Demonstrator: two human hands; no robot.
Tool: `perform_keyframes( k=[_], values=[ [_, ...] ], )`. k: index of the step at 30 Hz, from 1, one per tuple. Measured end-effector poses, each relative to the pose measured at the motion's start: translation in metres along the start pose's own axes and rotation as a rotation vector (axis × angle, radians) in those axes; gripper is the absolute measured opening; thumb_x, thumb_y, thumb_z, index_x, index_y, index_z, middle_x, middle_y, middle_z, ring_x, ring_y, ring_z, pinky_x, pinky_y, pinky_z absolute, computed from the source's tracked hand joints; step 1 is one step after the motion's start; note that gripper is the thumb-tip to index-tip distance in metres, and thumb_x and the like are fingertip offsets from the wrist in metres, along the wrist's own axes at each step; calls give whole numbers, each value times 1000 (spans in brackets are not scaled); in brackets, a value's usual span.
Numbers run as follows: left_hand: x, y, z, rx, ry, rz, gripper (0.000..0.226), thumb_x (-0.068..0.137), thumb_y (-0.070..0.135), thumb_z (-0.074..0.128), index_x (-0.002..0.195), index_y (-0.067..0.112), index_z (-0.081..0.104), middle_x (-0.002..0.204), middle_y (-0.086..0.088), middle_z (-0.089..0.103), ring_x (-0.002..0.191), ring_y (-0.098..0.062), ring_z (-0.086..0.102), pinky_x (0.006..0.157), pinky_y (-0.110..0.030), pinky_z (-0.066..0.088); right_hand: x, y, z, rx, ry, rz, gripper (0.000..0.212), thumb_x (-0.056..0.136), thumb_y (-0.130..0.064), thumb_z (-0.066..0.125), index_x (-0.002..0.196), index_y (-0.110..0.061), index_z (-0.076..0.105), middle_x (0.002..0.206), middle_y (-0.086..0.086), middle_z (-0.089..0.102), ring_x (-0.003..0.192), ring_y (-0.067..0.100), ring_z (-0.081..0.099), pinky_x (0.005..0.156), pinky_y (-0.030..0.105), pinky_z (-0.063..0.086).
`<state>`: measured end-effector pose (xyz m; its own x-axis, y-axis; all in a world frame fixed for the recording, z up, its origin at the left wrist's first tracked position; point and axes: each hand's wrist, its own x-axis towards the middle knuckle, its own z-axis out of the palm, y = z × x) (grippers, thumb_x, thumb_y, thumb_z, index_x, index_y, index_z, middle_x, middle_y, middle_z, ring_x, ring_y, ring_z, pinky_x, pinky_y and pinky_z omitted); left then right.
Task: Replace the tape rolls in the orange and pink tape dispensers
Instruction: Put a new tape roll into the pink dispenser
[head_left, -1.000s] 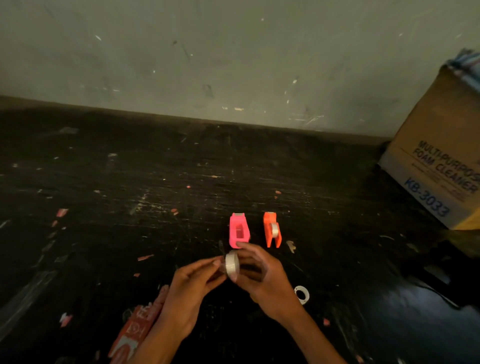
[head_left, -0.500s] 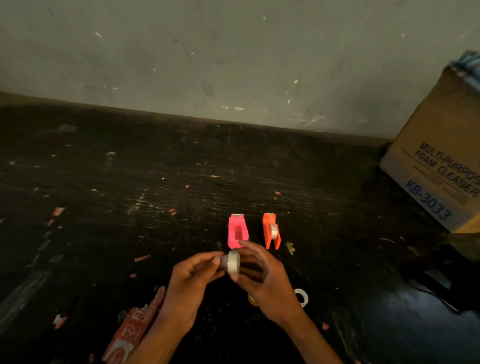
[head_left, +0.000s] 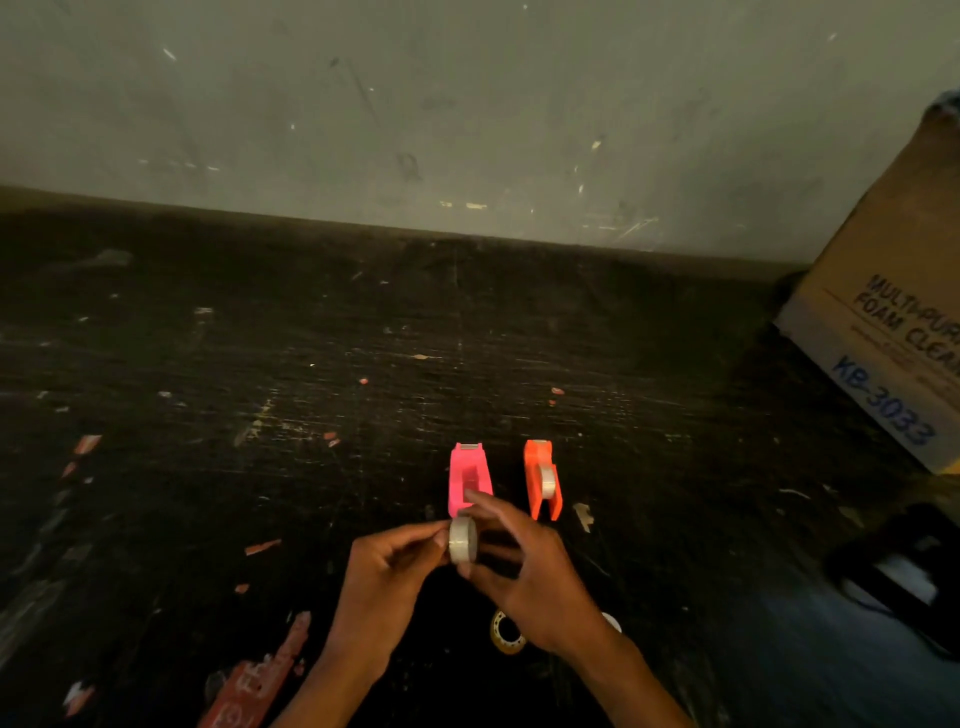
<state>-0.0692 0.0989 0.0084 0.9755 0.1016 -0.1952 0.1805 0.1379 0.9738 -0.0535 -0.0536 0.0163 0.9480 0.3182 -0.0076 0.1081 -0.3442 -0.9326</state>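
Note:
A pink tape dispenser (head_left: 469, 475) lies on the dark floor with its roll slot empty. Right of it stands an orange tape dispenser (head_left: 540, 480) with a small clear roll seated in it. Just in front of the pink one, both hands hold a clear tape roll (head_left: 462, 540) upright between them. My left hand (head_left: 384, 582) pinches its left side with fingertips. My right hand (head_left: 524, 577) grips it from the right, one finger over the pink dispenser's near end. A yellowish tape ring (head_left: 506, 631) lies on the floor beneath my right wrist.
A cardboard box (head_left: 883, 338) marked foam cleaner leans at the right by the wall. A dark object (head_left: 904, 577) lies at the right edge. A red printed wrapper (head_left: 254, 680) lies at bottom left. Paper scraps dot the scratched floor.
The hands and tape roll stay together in front of the pink dispenser; the roll is turned slightly. The yellowish ring under my right wrist has come into view.

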Motion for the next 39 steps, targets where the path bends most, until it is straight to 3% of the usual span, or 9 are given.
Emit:
perform_keyframes(
  k=[5, 9, 14, 17, 19, 22, 29, 33, 39],
  values=[
    [24, -4, 3, 73, -35, -1, 26, 84, 0, 59, 91, 19, 76, 91, 3, 78, 91, -11, 72, 82, -25, 53, 25, 15, -5, -36, -4, 5, 70, 77, 1, 72, 126, -39, 44, 119, -18, 59, 111, -8, 56, 89, 8, 47],
    [43, -10, 9, 66, -40, -8, 26, 83, 0, 59, 88, 19, 77, 88, 2, 79, 89, -10, 72, 75, -18, 54, 42, 29, -8, -31, -7, 35, 71, 77, 0, 72, 128, -40, 44, 119, -14, 59, 113, -4, 56, 90, 12, 49],
    [80, -29, 11, 168, -3, -24, 25, 86, 4, 57, 100, 17, 74, 97, -2, 77, 94, -8, 70, 85, -24, 53, 73, 43, -16, -3, -32, 125, 70, 79, -8, 73, 136, -31, 39, 116, -11, 60, 110, -1, 57, 87, 14, 51],
    [102, -38, 15, 184, 60, 3, 34, 81, -3, 61, 107, 17, 67, 96, 8, 72, 87, 7, 67, 77, -12, 52, 97, 54, -21, -53, 16, 144, 66, 80, -9, 72, 135, -28, 40, 121, 0, 58, 112, 7, 58, 85, 12, 51],
    [115, -48, 17, 205, 25, 1, 42, 78, -4, 63, 112, 20, 64, 100, 8, 71, 89, 9, 65, 77, -12, 52, 112, 62, -23, -112, -14, 154, 67, 79, -10, 72, 133, -33, 41, 127, 1, 56, 116, 9, 56, 95, 23, 51],
    [124, -60, 13, 261, -28, -57, 44, 78, -1, 64, 117, 19, 64, 112, -2, 72, 102, -8, 67, 91, -28, 53, 125, 69, -23, -250, -85, 163, 64, 79, -20, 72, 133, -34, 41, 133, -3, 54, 122, 10, 50, 106, 39, 44],
    [124, -71, 6, 250, -44, -82, 38, 82, 12, 66, 120, 20, 63, 116, 5, 69, 107, -3, 63, 96, -24, 48, 129, 73, -22, -319, -105, 174, 70, 75, -25, 74, 128, -50, 36, 129, -10, 58, 122, 12, 50, 105, 44, 43],
    [122, -70, 8, 293, -40, -40, 36, 84, 12, 64, 119, 21, 63, 113, 9, 67, 107, 0, 61, 92, -16, 47, 127, 73, -26, -411, -107, 180, 66, 79, -22, 71, 133, -39, 38, 130, -5, 57, 123, 11, 49, 107, 38, 41],
    [121, -70, 9, 342, -4, 12, 35, 82, 11, 66, 116, 20, 65, 108, 11, 68, 97, 9, 62, 84, -7, 47, 142, 51, -29, -694, -219, 111, 48, 78, -24, 69, 122, -27, 51, 118, 3, 62, 111, 20, 55, 93, 38, 47]
  ],
)
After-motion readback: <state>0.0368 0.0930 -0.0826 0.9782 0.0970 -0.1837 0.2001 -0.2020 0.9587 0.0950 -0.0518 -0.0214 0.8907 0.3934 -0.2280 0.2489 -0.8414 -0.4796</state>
